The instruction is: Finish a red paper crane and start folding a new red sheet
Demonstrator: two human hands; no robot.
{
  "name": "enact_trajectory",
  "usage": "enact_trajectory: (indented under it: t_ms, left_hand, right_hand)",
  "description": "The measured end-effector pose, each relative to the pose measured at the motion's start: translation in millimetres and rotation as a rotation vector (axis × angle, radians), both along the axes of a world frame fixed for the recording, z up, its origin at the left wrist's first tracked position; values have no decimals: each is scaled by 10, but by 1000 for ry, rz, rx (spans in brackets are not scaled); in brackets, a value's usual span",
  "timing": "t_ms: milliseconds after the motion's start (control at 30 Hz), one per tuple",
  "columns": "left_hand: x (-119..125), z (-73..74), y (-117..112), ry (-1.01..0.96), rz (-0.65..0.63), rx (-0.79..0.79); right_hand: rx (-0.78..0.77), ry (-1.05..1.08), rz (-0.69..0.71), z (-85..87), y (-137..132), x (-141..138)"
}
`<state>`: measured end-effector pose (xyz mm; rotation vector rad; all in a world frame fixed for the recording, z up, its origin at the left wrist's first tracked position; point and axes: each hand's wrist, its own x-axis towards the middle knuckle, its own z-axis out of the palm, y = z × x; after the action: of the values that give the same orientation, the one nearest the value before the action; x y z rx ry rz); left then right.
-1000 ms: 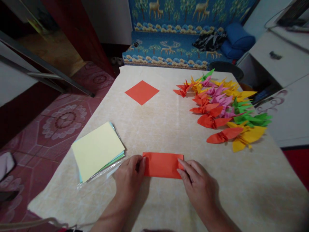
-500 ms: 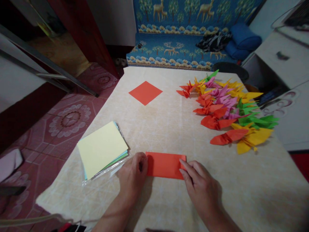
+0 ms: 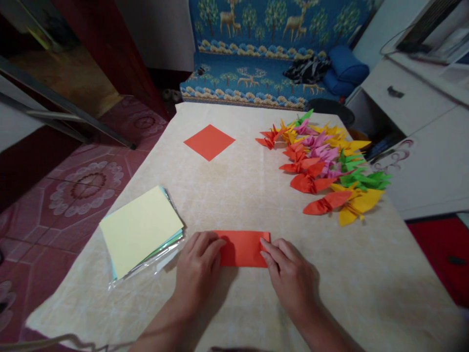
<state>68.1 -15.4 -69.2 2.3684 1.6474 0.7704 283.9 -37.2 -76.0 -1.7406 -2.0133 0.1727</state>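
An orange paper (image 3: 244, 247), folded into a rectangle, lies flat on the table (image 3: 256, 195) near its front edge. My left hand (image 3: 198, 269) lies over its left end with the fingers stretched flat on the paper. My right hand (image 3: 289, 278) presses the right end with its fingertips. Both hands hold the paper down against the table.
A stack of coloured paper sheets (image 3: 141, 230) in a clear sleeve lies left of my hands, pale yellow on top. An unfolded orange square (image 3: 208, 142) lies farther back. Several folded paper cranes (image 3: 326, 166) are heaped at the right. A white cabinet (image 3: 421, 127) stands beside the table.
My left hand has slid from the paper's left edge onto the paper, fingers now flat on it. The paper stays where it was; the view shifted slightly.
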Motion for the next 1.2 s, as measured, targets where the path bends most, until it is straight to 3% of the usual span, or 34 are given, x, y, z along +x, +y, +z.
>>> enact_trajectory:
  t_ms: [133,233,633,800,1033,1200]
  left_hand:
    - [113,18,-50,-81,-261,-32]
    - [147,-3,-80,-106,-332,-97]
    - [88,-51,-262,-133,-288,-54]
    - [53,-92,-333,-72,-264,-4]
    - [39,-111,-337,-6,-211,-64]
    - [28,-112,-344,-37,-233,-75]
  right_hand:
    - [-11,16,11,13,1,0]
    - [-27,20,2,19,-2,0]
    - [-37,82,-71,64,89,-23]
    - [-129,72,-90,147,232,-7]
    - [-396,0,28,267,497,41]
    - [-361,-16,181,383,668,-9]
